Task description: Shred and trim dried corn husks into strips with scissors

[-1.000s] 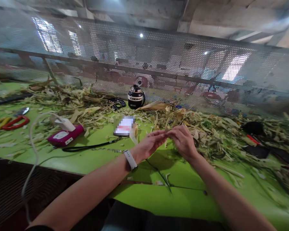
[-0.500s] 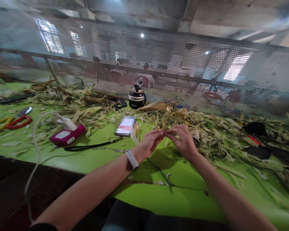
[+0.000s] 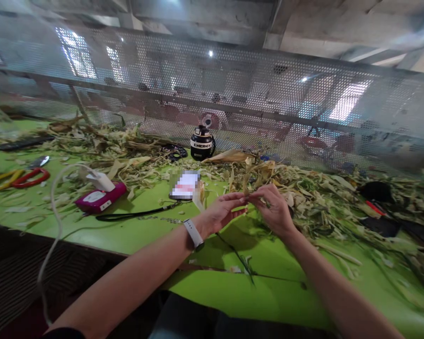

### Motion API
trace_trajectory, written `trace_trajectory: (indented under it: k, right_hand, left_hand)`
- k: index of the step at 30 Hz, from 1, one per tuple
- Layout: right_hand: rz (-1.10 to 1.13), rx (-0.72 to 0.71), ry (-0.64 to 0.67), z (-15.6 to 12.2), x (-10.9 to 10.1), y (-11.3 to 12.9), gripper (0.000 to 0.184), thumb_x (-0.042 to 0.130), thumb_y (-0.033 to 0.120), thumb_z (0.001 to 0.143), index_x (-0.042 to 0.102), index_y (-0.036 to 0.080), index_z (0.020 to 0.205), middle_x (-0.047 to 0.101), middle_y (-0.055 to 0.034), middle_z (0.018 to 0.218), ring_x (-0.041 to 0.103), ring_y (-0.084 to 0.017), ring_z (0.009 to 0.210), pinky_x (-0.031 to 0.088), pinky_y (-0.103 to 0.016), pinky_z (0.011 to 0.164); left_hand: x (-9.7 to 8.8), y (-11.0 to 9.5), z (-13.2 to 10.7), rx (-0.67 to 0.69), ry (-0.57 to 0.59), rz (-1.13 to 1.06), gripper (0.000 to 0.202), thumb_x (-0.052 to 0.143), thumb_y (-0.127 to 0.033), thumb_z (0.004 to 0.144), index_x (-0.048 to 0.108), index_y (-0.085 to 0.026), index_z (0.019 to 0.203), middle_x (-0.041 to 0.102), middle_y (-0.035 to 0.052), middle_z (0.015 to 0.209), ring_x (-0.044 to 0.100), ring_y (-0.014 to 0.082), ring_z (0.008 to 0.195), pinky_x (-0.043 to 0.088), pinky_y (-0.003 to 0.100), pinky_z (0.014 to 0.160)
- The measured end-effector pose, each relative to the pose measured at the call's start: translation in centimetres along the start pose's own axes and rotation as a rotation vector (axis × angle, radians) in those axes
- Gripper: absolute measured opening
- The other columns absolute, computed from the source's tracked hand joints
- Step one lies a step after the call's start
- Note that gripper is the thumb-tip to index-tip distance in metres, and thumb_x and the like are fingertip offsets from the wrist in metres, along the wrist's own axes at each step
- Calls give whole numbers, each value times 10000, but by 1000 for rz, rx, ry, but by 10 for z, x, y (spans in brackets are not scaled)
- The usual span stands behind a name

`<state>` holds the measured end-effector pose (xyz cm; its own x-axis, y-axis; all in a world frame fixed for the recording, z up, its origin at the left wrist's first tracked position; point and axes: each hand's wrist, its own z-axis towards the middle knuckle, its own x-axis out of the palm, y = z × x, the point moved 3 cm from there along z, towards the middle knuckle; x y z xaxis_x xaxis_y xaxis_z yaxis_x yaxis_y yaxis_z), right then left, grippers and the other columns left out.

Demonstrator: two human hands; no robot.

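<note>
My left hand (image 3: 222, 213), with a white band on its wrist, and my right hand (image 3: 274, 209) meet fingertip to fingertip above the green table (image 3: 134, 235). Between them they pinch a thin pale leaf strip (image 3: 248, 197), too small to make out well. A heap of dry husk and leaf strips (image 3: 304, 188) lies just behind and to the right of my right hand. A phone (image 3: 184, 185) lies flat just beyond my left hand.
A pink power bank (image 3: 95, 200) with a white plug and cable sits at left. Red and yellow scissors (image 3: 17, 178) lie at the far left. A black bottle (image 3: 202, 145) stands by the perforated metal screen (image 3: 233, 94). Dark tools (image 3: 381, 207) lie at right.
My hands have stayed together, shifting slightly right and down. The view has drifted a little to the left.
</note>
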<state>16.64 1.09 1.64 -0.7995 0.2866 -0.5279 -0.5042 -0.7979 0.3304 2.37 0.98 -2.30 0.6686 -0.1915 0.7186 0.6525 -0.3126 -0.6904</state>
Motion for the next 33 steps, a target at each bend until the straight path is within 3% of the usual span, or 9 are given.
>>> trace_trajectory:
  k: [10, 12, 17, 22, 33]
  right_hand:
    - [73, 269, -26, -5, 11, 2, 105, 534, 280, 828, 537, 193, 771, 581, -31, 736, 554, -157, 686, 472, -295, 643]
    - [103, 292, -56, -6, 12, 1, 92, 543, 282, 816, 528, 193, 831, 570, -23, 730, 546, -151, 669, 471, -290, 630]
    - [232, 316, -53, -5, 13, -2, 296, 560, 263, 797, 474, 184, 1069, 498, 16, 711, 515, -129, 635, 462, -276, 620]
    - [463, 476, 108, -6, 16, -10, 223, 561, 308, 787, 534, 186, 972, 479, 35, 631, 497, -119, 564, 437, -252, 523]
    - [552, 549, 74, -5, 17, -12, 255, 602, 357, 750, 542, 195, 937, 519, 31, 634, 510, -114, 545, 476, -250, 496]
  left_hand:
    - [4, 6, 2, 76, 32, -27, 124, 773, -124, 587, 701, -129, 688, 685, 26, 739, 587, 105, 758, 391, 256, 822]
    - [5, 7, 2, 117, 35, -5, 116, 768, -127, 591, 702, -133, 686, 684, 28, 740, 589, 107, 760, 386, 259, 847]
    - [5, 5, 1, 177, 49, 105, 158, 781, -173, 577, 707, -137, 712, 687, 29, 743, 589, 113, 766, 391, 261, 864]
    - [6, 1, 1, 218, 91, 262, 187, 773, -252, 606, 710, -144, 745, 690, 29, 753, 586, 117, 754, 415, 262, 836]
    - [9, -3, 0, 248, 50, 286, 98, 709, -170, 670, 702, -141, 763, 684, 29, 730, 596, 120, 747, 420, 279, 854]
